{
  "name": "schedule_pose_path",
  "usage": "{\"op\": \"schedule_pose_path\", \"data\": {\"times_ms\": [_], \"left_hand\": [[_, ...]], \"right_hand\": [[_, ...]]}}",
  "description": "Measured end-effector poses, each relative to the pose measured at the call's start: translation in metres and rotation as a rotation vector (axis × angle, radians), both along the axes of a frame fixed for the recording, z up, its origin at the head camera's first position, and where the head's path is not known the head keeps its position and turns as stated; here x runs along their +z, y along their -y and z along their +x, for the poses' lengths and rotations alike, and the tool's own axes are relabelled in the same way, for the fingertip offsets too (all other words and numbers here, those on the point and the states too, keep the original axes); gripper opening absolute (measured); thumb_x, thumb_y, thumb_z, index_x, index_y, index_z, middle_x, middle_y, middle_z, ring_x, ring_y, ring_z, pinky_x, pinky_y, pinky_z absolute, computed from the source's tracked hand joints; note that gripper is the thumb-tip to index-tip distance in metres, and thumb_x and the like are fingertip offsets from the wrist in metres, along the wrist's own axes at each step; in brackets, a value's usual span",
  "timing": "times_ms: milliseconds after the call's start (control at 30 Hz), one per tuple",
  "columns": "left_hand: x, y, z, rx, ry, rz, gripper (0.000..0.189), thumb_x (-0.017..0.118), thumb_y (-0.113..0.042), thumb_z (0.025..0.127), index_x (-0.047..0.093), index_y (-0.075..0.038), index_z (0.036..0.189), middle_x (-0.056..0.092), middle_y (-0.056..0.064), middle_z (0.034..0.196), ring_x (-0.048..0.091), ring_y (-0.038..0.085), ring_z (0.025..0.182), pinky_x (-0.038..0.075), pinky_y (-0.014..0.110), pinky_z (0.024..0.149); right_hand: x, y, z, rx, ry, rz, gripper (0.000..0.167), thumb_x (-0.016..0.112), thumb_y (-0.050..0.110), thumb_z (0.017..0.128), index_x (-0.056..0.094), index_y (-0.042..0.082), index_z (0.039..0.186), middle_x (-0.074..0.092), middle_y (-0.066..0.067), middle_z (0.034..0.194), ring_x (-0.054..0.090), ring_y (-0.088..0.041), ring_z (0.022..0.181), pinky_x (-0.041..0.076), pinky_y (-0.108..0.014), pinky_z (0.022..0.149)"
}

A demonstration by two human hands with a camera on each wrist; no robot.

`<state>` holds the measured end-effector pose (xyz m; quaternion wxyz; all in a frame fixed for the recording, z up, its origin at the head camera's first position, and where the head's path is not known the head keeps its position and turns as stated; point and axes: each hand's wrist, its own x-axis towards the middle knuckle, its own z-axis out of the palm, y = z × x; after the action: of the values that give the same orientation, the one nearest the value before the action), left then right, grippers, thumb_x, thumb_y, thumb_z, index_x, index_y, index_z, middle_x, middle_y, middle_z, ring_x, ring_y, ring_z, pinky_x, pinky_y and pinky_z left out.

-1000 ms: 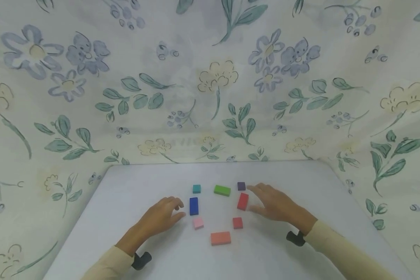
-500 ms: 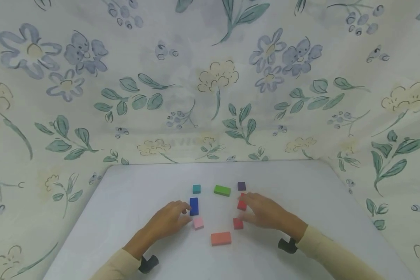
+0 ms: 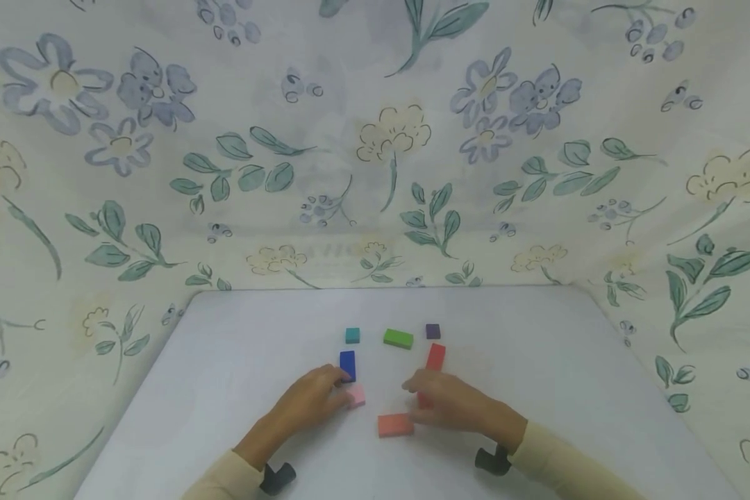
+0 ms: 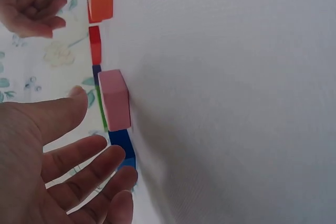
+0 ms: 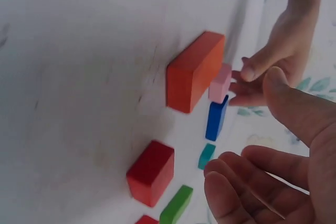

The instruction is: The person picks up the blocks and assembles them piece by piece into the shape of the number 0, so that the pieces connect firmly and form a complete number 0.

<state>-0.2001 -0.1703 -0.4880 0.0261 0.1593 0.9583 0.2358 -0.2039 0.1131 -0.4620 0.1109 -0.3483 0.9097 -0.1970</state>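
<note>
My left hand (image 3: 309,401) hovers beside the pink block (image 4: 115,100), thumb and fingers spread apart and holding nothing. Its fingertips are near the blue block (image 3: 347,364). My right hand (image 3: 455,404) is above the small red block (image 5: 150,174), covering most of it in the head view. The fingers of that hand are loosely bent and nothing is between them and the thumb. Just left of it lies the orange-coral block (image 3: 392,426). A longer red block (image 3: 437,356) lies behind the right hand, partly hidden by it.
Farther back on the white table (image 3: 256,326) lie a teal block (image 3: 353,335), a green block (image 3: 398,339) and a dark purple block (image 3: 433,331). A floral cloth (image 3: 325,201) rises behind the table and along both sides.
My right hand has moved from beside the purple and longer red blocks toward me and leftward, over the small red block. My left hand has shifted right, closer to the pink block. The blocks stay put.
</note>
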Motion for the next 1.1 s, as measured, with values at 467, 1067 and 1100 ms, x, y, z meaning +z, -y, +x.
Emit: {"op": "schedule_pose_path", "data": {"times_ms": [467, 1067, 1100], "left_hand": [[-0.011, -0.004, 0.012, 0.125, 0.049, 0.168, 0.030, 0.074, -0.026, 0.088, 0.069, -0.014, 0.115, 0.066, -0.004, 0.098, 0.058, 0.009, 0.088, 0.052, 0.030, 0.077], [-0.031, -0.014, 0.019, 0.127, 0.008, 0.184, 0.032, 0.079, -0.021, 0.084, 0.070, -0.017, 0.114, 0.065, -0.007, 0.099, 0.057, 0.007, 0.091, 0.054, 0.030, 0.081], [-0.032, -0.015, 0.020, 0.128, 0.007, 0.182, 0.031, 0.079, -0.021, 0.084, 0.070, -0.017, 0.114, 0.065, -0.007, 0.099, 0.057, 0.007, 0.092, 0.054, 0.030, 0.081]], "right_hand": [[-0.023, 0.007, 0.017, -0.072, 0.100, -0.042, 0.039, 0.078, 0.030, 0.086, 0.070, 0.013, 0.120, 0.067, 0.009, 0.100, 0.053, 0.002, 0.079, 0.052, -0.016, 0.074], [-0.045, 0.004, 0.025, -0.087, 0.081, -0.024, 0.035, 0.076, 0.031, 0.088, 0.069, 0.019, 0.120, 0.065, 0.013, 0.101, 0.056, 0.003, 0.089, 0.054, -0.020, 0.084], [-0.046, 0.004, 0.025, -0.088, 0.082, -0.028, 0.035, 0.076, 0.030, 0.088, 0.069, 0.019, 0.120, 0.065, 0.013, 0.101, 0.056, 0.003, 0.088, 0.054, -0.020, 0.083]]}}
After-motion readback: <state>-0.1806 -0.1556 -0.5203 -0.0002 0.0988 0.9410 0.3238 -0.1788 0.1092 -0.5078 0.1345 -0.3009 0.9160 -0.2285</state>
